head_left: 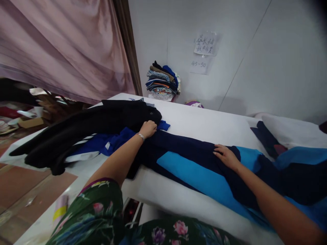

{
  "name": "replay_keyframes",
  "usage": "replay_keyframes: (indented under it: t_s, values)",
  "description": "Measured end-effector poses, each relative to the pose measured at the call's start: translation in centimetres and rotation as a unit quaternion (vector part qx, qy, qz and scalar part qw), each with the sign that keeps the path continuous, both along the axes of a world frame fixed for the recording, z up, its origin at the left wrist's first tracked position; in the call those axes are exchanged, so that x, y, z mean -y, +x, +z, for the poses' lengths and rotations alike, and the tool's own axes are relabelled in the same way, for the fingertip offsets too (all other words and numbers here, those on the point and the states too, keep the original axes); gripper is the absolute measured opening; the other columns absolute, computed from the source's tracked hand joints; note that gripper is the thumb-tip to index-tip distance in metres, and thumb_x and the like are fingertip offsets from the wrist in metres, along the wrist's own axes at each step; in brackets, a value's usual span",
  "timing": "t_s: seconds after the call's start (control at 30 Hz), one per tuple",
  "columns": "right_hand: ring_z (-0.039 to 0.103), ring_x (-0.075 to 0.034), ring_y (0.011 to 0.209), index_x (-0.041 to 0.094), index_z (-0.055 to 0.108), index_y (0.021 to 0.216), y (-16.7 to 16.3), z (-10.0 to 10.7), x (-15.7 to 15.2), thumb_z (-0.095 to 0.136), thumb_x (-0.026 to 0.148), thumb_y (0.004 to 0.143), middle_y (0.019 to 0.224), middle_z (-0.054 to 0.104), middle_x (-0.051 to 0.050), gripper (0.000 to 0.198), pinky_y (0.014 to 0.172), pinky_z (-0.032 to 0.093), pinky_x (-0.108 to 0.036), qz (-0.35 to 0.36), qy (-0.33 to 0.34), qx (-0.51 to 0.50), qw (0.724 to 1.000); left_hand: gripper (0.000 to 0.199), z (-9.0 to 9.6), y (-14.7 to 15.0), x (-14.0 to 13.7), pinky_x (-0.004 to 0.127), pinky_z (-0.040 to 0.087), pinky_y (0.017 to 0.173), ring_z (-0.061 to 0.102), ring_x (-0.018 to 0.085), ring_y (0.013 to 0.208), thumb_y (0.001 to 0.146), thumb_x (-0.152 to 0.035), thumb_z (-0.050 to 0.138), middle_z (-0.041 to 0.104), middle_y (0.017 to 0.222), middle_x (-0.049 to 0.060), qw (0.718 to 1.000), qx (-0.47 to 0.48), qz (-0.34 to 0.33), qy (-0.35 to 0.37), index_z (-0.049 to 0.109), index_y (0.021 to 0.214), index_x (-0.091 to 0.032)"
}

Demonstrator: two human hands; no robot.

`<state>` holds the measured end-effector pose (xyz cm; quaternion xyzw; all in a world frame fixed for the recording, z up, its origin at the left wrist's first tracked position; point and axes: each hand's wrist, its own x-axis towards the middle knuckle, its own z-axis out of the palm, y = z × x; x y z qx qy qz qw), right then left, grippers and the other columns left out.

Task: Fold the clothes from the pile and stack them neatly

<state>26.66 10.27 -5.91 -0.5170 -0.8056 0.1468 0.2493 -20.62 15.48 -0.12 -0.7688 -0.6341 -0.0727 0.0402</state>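
Note:
A navy garment with light-blue panels [189, 168] lies stretched lengthwise over the white table [189, 117]. My left hand [148, 129], a bracelet at its wrist, is closed on the navy end of it, the fingertips partly hidden. Further right, my right hand [227, 157] rests flat on the navy cloth with its fingers stretched out. Just beyond and left of my left hand lies a black garment [109, 117]. It partly covers a royal-blue garment with white stripes [102, 141].
Folded clothes [163, 83] are stacked at the table's far edge by the wall. White cloth [293, 131] and more navy and blue fabric [301, 180] lie at the right. A pink curtain [68, 51] hangs at the left. Handwritten paper signs [205, 44] are on the wall.

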Motion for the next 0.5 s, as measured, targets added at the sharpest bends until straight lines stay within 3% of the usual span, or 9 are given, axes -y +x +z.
replay_keyframes:
  t_s: [0.1,0.2,0.37,0.5]
  values:
    - [0.06,-0.027,0.111,0.022,0.066,0.079,-0.1,-0.4,0.0,0.049,0.039,0.085,0.11,0.069,-0.01,0.025,0.099,0.046,-0.049,-0.007,0.05,-0.015,0.999,0.017,0.6,0.6,-1.1,0.041,0.03,0.092,0.05,0.025,0.104,0.087,-0.024,0.05,0.064,0.099,0.01,1.0,0.005,0.014,0.024,0.066,0.085,-0.018]
    - [0.062,-0.026,0.105,0.021,0.065,0.081,-0.3,-0.8,0.2,0.048,0.041,0.087,0.107,0.069,-0.01,0.027,0.095,0.048,-0.047,-0.028,0.086,-0.029,0.995,0.022,0.0,1.1,-1.7,0.043,0.029,0.093,0.05,0.026,0.106,0.089,-0.022,0.046,0.064,0.102,0.013,0.999,0.007,0.023,0.03,0.067,0.089,-0.017]
    - [0.064,-0.027,0.101,0.021,0.066,0.08,-0.3,-1.0,0.1,0.05,0.048,0.082,0.108,0.069,-0.01,0.031,0.091,0.05,-0.045,-0.027,0.0,-0.032,0.999,0.019,-1.0,1.1,-2.0,0.042,0.034,0.092,0.054,0.027,0.106,0.085,-0.022,0.053,0.066,0.103,0.012,0.999,0.026,0.036,0.016,0.071,0.088,-0.017]
    - [0.061,-0.03,0.11,0.022,0.069,0.09,-0.9,0.9,0.3,0.049,0.057,0.082,0.118,0.066,-0.01,0.041,0.094,0.05,-0.047,-0.055,-0.05,-0.041,0.996,0.031,1.1,0.6,-1.5,0.033,0.039,0.094,0.057,0.021,0.107,0.093,-0.03,0.043,0.067,0.113,0.008,0.996,0.067,0.043,0.037,0.068,0.108,-0.019]
